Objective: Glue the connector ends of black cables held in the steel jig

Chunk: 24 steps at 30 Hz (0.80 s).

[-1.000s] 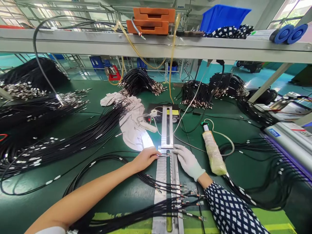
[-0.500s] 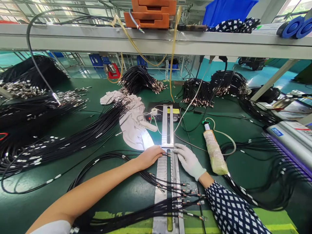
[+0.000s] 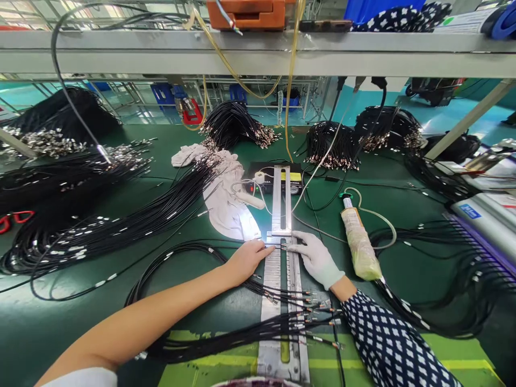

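My bare left hand (image 3: pixel 246 262) pinches a black cable (image 3: pixel 271 246) close to its end, over a slotted metal fixture (image 3: pixel 271 317). The cable lies across the fixture, just below a narrower slotted metal strip (image 3: pixel 277 201). From the other side, my white-gloved right hand (image 3: pixel 320 260) has its fingertips at the cable's tip, and one finger reaches forward to the strip's lower end. The small tip is partly hidden by the glove. Nearer me, a bundle of black cables (image 3: pixel 226 336) with bare connector ends crosses the fixture.
Black cable bundles (image 3: pixel 161 201) spread over the left side, partly on a pale cloth (image 3: pixel 220 201). A black control box (image 3: pixel 258 173) stands behind the fixture. On the right are a wrapped handheld tool (image 3: pixel 358 242) and a silver roll (image 3: pixel 487 223). A shelf beam (image 3: pixel 250 59) crosses above.
The view has shifted, so the bench appears higher and farther right. My right fingertips have closed in on the cable tip. My left hand keeps its pinch on the cable.
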Motion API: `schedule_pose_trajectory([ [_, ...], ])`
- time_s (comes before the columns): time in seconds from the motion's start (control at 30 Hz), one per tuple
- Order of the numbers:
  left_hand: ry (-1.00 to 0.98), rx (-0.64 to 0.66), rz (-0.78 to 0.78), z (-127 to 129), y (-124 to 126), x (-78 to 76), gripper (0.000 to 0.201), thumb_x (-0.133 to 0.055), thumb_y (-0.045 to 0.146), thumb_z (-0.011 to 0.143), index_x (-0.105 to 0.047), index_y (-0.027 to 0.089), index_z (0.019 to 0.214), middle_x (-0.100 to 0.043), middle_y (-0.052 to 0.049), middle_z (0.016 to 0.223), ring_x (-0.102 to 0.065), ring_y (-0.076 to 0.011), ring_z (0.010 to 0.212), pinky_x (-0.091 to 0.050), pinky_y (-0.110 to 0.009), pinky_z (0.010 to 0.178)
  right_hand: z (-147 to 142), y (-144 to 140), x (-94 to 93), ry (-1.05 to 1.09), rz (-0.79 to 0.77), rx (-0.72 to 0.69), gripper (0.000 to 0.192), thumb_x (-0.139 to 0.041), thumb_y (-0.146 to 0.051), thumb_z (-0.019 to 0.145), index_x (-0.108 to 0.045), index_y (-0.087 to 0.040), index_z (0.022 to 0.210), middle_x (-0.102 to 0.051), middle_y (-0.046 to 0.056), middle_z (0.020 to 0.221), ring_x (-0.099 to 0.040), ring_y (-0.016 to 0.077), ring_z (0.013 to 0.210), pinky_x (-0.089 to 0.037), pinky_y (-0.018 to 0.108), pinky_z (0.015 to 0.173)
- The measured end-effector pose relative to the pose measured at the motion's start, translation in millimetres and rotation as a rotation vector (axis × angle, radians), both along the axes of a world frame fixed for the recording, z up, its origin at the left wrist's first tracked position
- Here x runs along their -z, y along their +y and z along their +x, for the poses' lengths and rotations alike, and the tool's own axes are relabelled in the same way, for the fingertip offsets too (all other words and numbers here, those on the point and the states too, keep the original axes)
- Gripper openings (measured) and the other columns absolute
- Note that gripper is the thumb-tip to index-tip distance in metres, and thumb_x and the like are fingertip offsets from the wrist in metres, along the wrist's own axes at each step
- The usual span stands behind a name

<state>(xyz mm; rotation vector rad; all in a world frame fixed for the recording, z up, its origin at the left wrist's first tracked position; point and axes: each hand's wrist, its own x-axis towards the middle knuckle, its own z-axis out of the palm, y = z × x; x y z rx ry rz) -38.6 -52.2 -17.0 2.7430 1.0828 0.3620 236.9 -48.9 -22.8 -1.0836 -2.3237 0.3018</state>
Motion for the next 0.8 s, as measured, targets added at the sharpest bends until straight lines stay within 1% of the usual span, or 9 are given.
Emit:
schedule_pose_trajectory([
  [0.07,-0.048,-0.008,-0.039,1.0,-0.4,-5.8,0.041,-0.028,0.021,0.100,-0.058,0.021,0.129,-0.059,-0.010,0.095,-0.053,-0.0217,0.085,-0.047,-0.035,0.078,-0.5,-1.2,-1.4,-0.006,-0.007,-0.002,0.046,-0.043,-0.005,0.086,-0.072,-0.029,0.111,-0.056,0.007,0.134,-0.052,0.0250,0.121,-0.045,0.049,0.103],
  [0.13,-0.113,0.000,-0.119,-4.1,-2.6,-14.8,0.040,-0.030,0.022,0.100,-0.056,0.021,0.130,-0.060,-0.009,0.096,-0.054,-0.0214,0.089,-0.047,-0.035,0.081,0.0,-6.4,-2.8,0.005,-0.022,-0.003,0.043,-0.043,-0.008,0.089,-0.071,-0.029,0.114,-0.056,0.007,0.135,-0.052,0.0249,0.122,-0.045,0.049,0.103],
  [0.23,-0.196,-0.027,-0.289,-26.7,-13.0,-29.1,0.035,-0.042,0.028,0.098,-0.051,0.020,0.131,-0.060,-0.006,0.099,-0.056,-0.0195,0.090,-0.047,-0.033,0.084,2.7,-20.5,-3.1,0.063,-0.057,-0.013,0.042,-0.039,-0.013,0.094,-0.062,-0.028,0.126,-0.054,0.007,0.139,-0.051,0.0229,0.126,-0.045,0.046,0.106],
  [0.33,-0.198,-0.112,-0.384,-55.2,-28.9,-40.0,0.026,-0.055,0.034,0.092,-0.057,0.020,0.114,-0.059,-0.005,0.100,-0.055,-0.0192,0.091,-0.047,-0.032,0.084,5.0,-32.5,-1.6,0.091,-0.079,-0.006,0.039,-0.036,-0.017,0.097,-0.061,-0.026,0.126,-0.053,0.008,0.140,-0.051,0.0220,0.127,-0.045,0.044,0.108],
  [0.4,-0.179,-0.134,-0.427,-67.0,-37.6,-45.6,0.019,-0.056,0.033,0.092,-0.060,0.020,0.105,-0.059,-0.005,0.102,-0.055,-0.0196,0.094,-0.046,-0.033,0.085,5.0,-35.4,-1.4,0.096,-0.088,0.011,0.037,-0.037,-0.019,0.097,-0.064,-0.025,0.122,-0.055,0.009,0.137,-0.053,0.0225,0.126,-0.045,0.044,0.108],
  [0.5,-0.139,-0.126,-0.485,-68.5,-42.6,-52.0,0.017,-0.052,0.030,0.092,-0.063,0.020,0.102,-0.059,-0.005,0.100,-0.054,-0.0192,0.094,-0.045,-0.031,0.084,3.6,-34.3,-3.0,0.116,-0.110,0.030,0.037,-0.037,-0.020,0.097,-0.064,-0.025,0.120,-0.057,0.008,0.134,-0.055,0.0224,0.124,-0.046,0.043,0.107],
  [0.63,-0.084,-0.047,-0.549,-59.9,-35.1,-55.2,0.014,-0.058,0.032,0.088,-0.064,0.020,0.091,-0.059,-0.002,0.089,-0.053,-0.0173,0.084,-0.042,-0.029,0.080,1.9,-33.8,-7.3,0.128,-0.108,0.040,0.036,-0.037,-0.019,0.097,-0.065,-0.026,0.119,-0.058,0.008,0.133,-0.055,0.0221,0.124,-0.047,0.043,0.107],
  [0.7,-0.132,-0.023,-0.607,-58.7,-29.0,-53.6,0.016,-0.061,0.035,0.086,-0.065,0.019,0.086,-0.059,-0.002,0.087,-0.053,-0.0160,0.082,-0.043,-0.027,0.076,1.4,-35.0,-9.5,0.133,-0.110,0.040,0.035,-0.038,-0.020,0.097,-0.065,-0.026,0.118,-0.059,0.008,0.132,-0.056,0.0219,0.123,-0.047,0.043,0.106],
  [0.8,-0.286,-0.065,-0.711,-59.1,-21.1,-48.3,0.019,-0.065,0.036,0.084,-0.069,0.018,0.085,-0.062,-0.003,0.085,-0.056,-0.0152,0.079,-0.046,-0.027,0.073,1.1,-35.9,-11.3,0.157,-0.138,0.037,0.034,-0.038,-0.021,0.098,-0.065,-0.025,0.118,-0.059,0.008,0.131,-0.056,0.0213,0.122,-0.047,0.042,0.107],
])
